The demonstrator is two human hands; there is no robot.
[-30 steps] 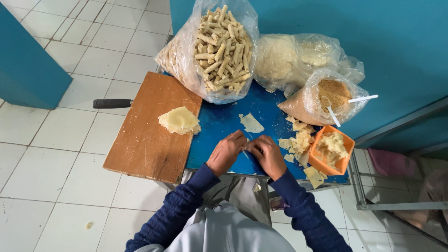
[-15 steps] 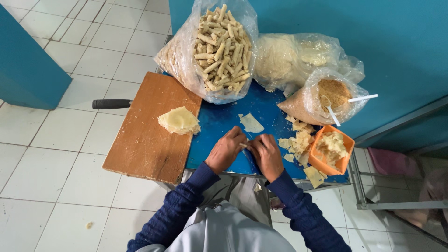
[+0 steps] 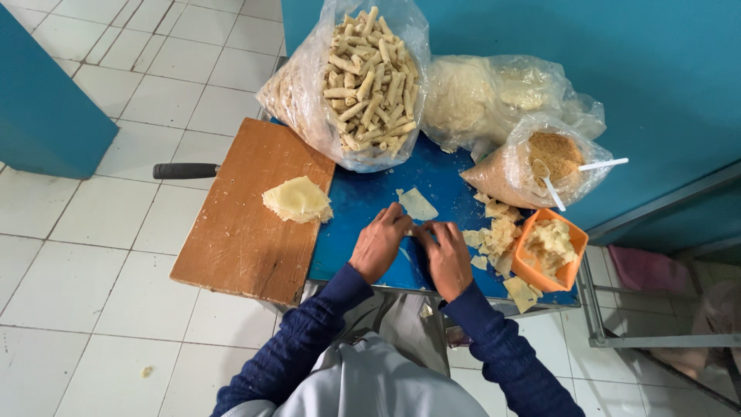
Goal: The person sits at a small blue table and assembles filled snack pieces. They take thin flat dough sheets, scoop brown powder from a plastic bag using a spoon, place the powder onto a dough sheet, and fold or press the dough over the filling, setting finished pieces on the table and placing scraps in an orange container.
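My left hand (image 3: 380, 243) and my right hand (image 3: 448, 257) rest side by side on the blue table top (image 3: 363, 202), fingertips meeting over something small that the fingers hide. A pale thin wrapper sheet (image 3: 417, 205) lies flat just beyond my fingers. Left of my hands, a stack of pale wrappers (image 3: 298, 200) sits on the wooden cutting board (image 3: 247, 224). To my right are loose wrapper scraps (image 3: 494, 232) and an orange tub (image 3: 549, 251) heaped with pale pieces.
A clear bag of several finished rolls (image 3: 369, 73) stands at the back, with a bag of pale shreds (image 3: 478, 96) and a bag of brown crumbs (image 3: 544, 158) holding white spoons. A black knife handle (image 3: 185, 171) sticks out left of the board. White tiled floor, teal walls.
My hands stay together at the same spot; the fingers shift only slightly over the small thing between them.
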